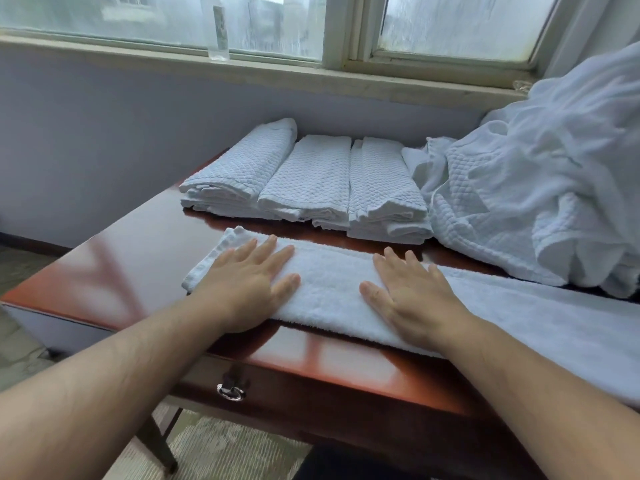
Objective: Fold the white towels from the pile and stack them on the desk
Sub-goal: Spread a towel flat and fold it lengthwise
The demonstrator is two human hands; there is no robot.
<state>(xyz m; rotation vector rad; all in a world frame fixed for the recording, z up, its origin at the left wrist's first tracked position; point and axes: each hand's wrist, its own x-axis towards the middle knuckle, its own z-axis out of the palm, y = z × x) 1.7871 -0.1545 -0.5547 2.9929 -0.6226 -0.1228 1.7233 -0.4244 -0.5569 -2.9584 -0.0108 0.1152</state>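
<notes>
My left hand (246, 285) lies flat, fingers straight and slightly spread, pressing down on the left end of the long white terry towel (332, 289) folded into a narrow strip. My right hand (412, 296) is flat too, fingers extended, palm down on the same towel just to the right; neither hand curls round anything. The strip runs along the near edge of the glossy reddish-brown wooden desk (138, 258) and carries on rightward out of view, its left end showing a woven border under my left fingertips.

Behind the strip, toward the wall, sit three stacks of folded white waffle-weave towels (311, 181), side by side and touching; how many towels each holds I can't count from here. Just right of them, and touching the nearest stack, rises the loose pile of unfolded white towels (540, 188), heaped up against the window corner.

Under the desk edge a drawer front carries a round metal ring pull (231, 392). On the pale window sill (311, 76) above stands a clear plastic bottle (216, 27), somewhat blurred.
</notes>
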